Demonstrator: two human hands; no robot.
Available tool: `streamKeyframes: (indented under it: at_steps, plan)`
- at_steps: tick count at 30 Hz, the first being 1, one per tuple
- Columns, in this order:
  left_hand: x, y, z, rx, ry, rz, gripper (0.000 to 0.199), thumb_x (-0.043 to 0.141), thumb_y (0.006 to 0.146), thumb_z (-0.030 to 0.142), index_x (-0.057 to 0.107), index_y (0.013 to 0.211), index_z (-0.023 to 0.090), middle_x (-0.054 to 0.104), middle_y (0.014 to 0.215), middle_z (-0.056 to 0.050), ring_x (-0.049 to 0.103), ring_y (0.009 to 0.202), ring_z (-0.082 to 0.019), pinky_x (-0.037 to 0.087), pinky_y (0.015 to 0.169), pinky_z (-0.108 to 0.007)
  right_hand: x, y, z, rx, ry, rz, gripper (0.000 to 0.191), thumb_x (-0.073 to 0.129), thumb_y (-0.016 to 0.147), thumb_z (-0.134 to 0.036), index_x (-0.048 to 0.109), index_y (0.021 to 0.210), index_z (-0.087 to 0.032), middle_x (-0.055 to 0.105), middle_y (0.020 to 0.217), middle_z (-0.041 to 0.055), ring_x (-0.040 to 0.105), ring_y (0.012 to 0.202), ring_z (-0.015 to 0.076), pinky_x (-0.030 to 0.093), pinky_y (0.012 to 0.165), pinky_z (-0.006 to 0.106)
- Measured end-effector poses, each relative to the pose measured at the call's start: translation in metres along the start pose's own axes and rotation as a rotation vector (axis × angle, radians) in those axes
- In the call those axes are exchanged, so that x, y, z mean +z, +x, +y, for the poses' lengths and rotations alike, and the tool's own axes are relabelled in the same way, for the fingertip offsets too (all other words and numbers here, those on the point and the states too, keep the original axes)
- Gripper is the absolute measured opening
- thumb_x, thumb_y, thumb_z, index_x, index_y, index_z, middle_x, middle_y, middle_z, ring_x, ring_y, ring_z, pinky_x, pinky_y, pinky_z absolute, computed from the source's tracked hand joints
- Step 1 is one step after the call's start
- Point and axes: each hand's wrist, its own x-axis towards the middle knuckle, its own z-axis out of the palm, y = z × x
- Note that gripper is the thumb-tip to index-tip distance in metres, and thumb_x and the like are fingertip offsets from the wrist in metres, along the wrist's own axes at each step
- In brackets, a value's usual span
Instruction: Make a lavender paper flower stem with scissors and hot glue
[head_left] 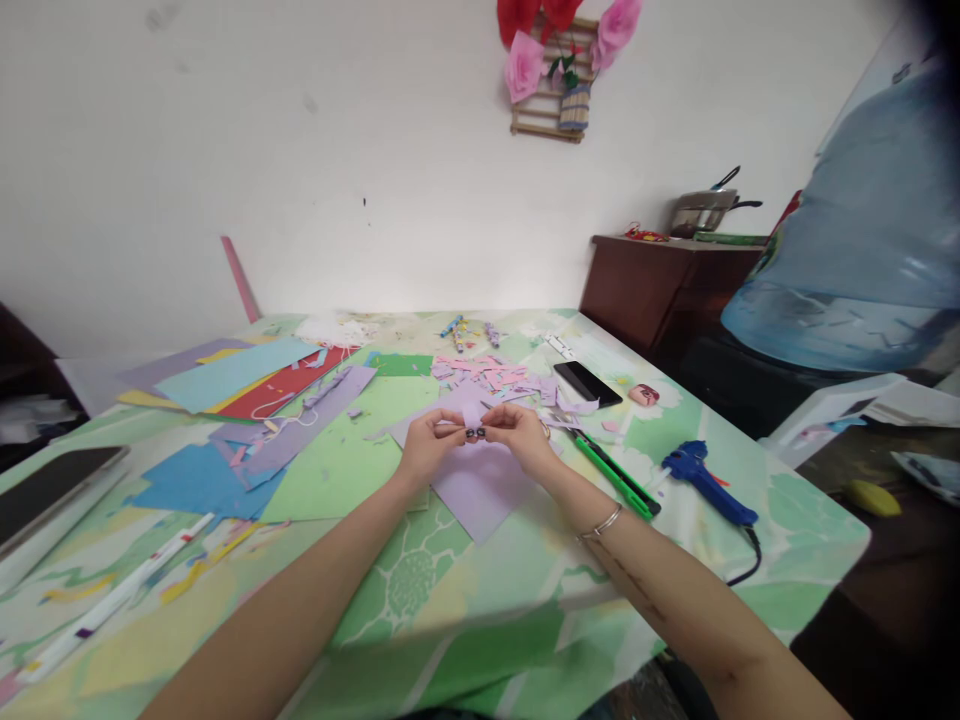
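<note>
Over the middle of the table, my left hand (433, 440) and my right hand (519, 436) meet, thumbs side by side. Pinched between their fingertips is a small piece of light purple paper (472, 413); its full shape is partly covered by the fingers. Beneath my hands lies a larger sheet of purple paper (480, 505), one corner toward me. Just beyond them is a heap of pink and purple paper scraps (487, 374). To the right of my right hand rests a green utility knife (619, 475).
A blue glue gun (709, 482) with a black cord lies at the right. Behind the knife is a black phone (589, 383). Coloured paper sheets (322, 460) cover the left side, with a tablet-like dark device (56, 490) at the far left. A large water bottle (855, 240) stands beyond the right edge.
</note>
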Motion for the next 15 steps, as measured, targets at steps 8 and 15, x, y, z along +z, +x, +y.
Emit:
streamKeyframes:
  at_steps: [8,15]
  plan:
    - [-0.0008,0.0002,-0.0024,0.006,0.008,-0.014,0.029,0.078,0.057,0.028,0.058,0.075,0.016,0.072,0.063,-0.005,0.068,0.063,-0.02,0.049,0.065,-0.029,0.0008,-0.001,-0.0009,0.006,-0.003,-0.033,0.028,0.079,0.052,-0.03,0.062,0.07,-0.015,0.067,0.063,0.0018,0.064,0.061,0.0155,0.048,0.06,0.027]
    - [-0.0004,0.0,-0.0012,0.0,0.005,-0.02,0.03,0.078,0.056,0.029,0.058,0.074,0.017,0.072,0.063,-0.005,0.069,0.064,-0.022,0.05,0.065,-0.031,0.0012,-0.0018,-0.0017,0.007,-0.001,-0.054,0.029,0.078,0.052,-0.03,0.062,0.07,-0.016,0.067,0.063,0.0013,0.063,0.06,0.0155,0.047,0.056,0.025]
